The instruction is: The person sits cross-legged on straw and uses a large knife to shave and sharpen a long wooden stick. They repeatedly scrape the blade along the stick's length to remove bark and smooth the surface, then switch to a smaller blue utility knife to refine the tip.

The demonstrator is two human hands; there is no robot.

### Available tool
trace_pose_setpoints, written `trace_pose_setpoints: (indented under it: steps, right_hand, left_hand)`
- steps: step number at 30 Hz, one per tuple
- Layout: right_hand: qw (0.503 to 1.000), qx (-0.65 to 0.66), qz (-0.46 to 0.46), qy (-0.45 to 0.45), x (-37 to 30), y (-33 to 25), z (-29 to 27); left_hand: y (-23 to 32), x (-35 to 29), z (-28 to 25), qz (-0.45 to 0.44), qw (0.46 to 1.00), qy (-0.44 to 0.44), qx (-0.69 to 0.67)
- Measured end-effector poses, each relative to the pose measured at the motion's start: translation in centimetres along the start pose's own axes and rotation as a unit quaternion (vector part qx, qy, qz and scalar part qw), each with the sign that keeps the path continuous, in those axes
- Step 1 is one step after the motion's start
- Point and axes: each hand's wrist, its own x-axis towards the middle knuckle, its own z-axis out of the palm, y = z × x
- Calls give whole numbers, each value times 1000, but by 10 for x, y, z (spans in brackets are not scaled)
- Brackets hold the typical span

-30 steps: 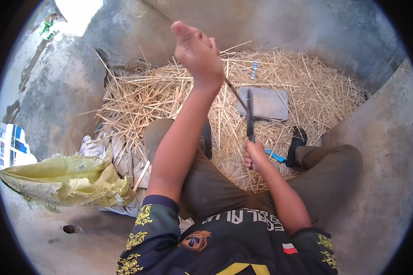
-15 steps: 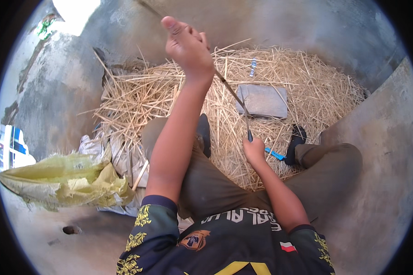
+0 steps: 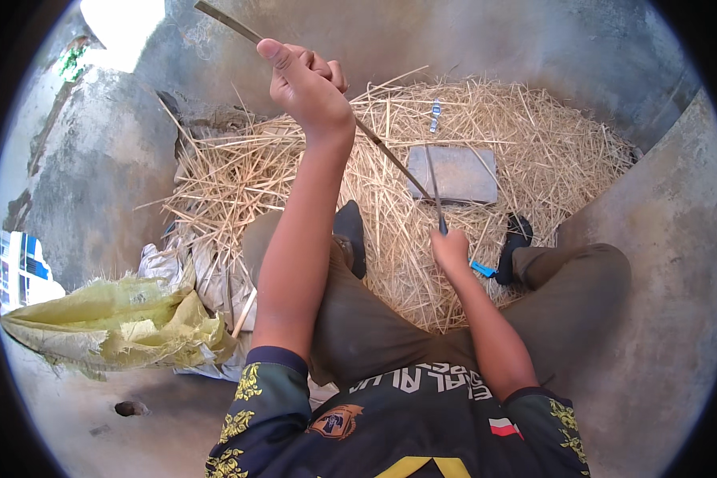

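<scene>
In the frame's upper left, the left hand (image 3: 311, 89) is closed around a thin strip (image 3: 383, 147); right of centre, the right hand (image 3: 452, 252) grips a knife (image 3: 433, 179) upright in frame.

Grey floor (image 3: 159, 446) around me, heaped with pale straw-like slivers (image 3: 550, 159).
The slivers spread in a loose, criss-crossed layer in front of me, longer pieces toward my left, finer ones toward my right. A flat grey block (image 3: 470, 171) lies on them near the middle, a few slivers across its top, and a small blue-and-white strip (image 3: 435, 115) lies just beyond it. My dark-covered feet (image 3: 516, 243) rest among the slivers, with a bright blue piece (image 3: 483, 269) beside the right one. To my left, a frayed yellow sack (image 3: 111, 319) sits next to crumpled whitish sheeting (image 3: 211, 263); the floor nearer me has a small dark hole (image 3: 131, 408).
</scene>
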Motion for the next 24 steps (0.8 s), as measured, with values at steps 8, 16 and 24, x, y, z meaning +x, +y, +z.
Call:
trace_pose_setpoints:
  steps: [8,16,24]
  right_hand:
    - [962,174,-210,-4,-38,-39,-1]
    - [998,7,54,17,18,26,9]
    - [981,71,-180,-18,-48,-74,-13]
  left_hand:
    - [-3,-5,0,30,999,-4,33]
    - [49,-6,13,35,999,-20,35]
    - [130,-11,13,115,992,-37,32]
